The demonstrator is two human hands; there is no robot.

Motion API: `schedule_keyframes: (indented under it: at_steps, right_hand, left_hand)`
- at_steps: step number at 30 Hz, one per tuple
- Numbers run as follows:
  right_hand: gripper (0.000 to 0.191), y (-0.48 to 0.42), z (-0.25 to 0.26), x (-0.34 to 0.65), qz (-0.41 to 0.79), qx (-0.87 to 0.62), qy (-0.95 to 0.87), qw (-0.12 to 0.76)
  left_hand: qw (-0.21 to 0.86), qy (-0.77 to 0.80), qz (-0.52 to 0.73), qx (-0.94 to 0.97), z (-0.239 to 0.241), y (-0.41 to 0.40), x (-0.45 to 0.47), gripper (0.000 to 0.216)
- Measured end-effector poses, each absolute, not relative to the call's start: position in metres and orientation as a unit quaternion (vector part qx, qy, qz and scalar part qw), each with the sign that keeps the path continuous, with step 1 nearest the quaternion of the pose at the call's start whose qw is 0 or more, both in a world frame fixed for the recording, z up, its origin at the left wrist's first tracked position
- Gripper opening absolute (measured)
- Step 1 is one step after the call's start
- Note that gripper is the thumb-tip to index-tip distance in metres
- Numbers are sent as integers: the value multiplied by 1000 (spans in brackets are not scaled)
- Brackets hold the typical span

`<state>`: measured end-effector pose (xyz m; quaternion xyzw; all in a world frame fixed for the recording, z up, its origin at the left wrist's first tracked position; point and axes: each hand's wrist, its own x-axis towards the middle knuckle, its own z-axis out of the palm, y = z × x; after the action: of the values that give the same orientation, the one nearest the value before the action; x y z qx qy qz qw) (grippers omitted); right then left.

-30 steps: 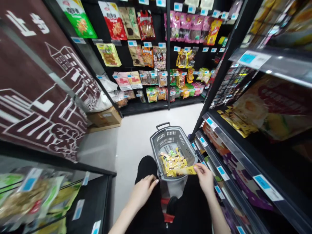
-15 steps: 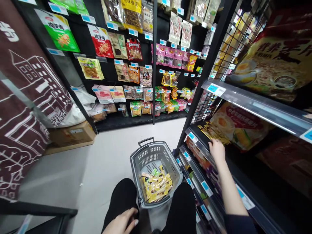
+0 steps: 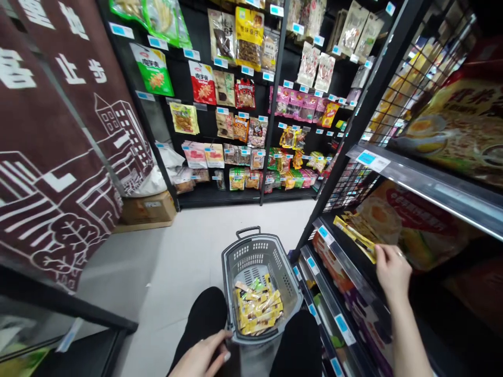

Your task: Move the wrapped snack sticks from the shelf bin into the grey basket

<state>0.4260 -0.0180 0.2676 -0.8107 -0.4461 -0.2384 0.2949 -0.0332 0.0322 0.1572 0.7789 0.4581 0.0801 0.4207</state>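
Observation:
My right hand pinches one end of a slim yellow stick packet on the right-hand shelf. More yellow packets lie just behind it, against a large cereal bag. Between my knees on the floor stands a grey shopping basket, with a heap of yellow stick packets and a bit of green inside. My left hand is by my left knee, thumb and fingers apart, its forefinger reaching the basket's near left corner; whether it touches is unclear.
Shelving with price tags rises close on my right. Ahead, a black rack carries hanging snack bags. On the left are a brown printed curtain and a cardboard box. A dark low frame stands at lower left.
My right hand has drawn nearer along the shelf and now grips a packet's end. The left forefinger has moved toward the basket's corner. The whole view has swung slightly left.

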Motion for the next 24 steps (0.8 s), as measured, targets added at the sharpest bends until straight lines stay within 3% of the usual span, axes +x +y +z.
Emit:
schedule_keyframes:
  at_steps: [2, 4, 7, 10, 13, 17, 24]
  right_hand:
    - [31, -47, 273, 394, -127, -749, -491, 426]
    - [25, -73, 274, 352, 56, -717, -495, 488]
    - [22, -97, 265, 290, 294, -660, -432, 539]
    - [24, -108, 248, 249, 435, -604, -374, 552]
    - [22, -112, 231, 231, 465, -597, -316, 572]
    - [33, -116, 222, 224, 435, -608, -285, 600]
    - [15, -113, 222, 221, 418, -597, -365, 579]
  left_hand:
    - [451, 452, 137, 757, 167, 29, -31, 42]
    - [482, 427, 210, 735, 182, 23, -26, 55]
    - [584, 331, 289, 682, 212, 14, -12, 71]
    - [729, 267, 247, 580, 237, 9, 2, 80]
    - [787, 306, 202, 496, 245, 7, 10, 62]
    - [769, 374, 234, 462, 237, 4, 11, 33]
    - [767, 387, 241, 452, 230, -2, 7, 25]
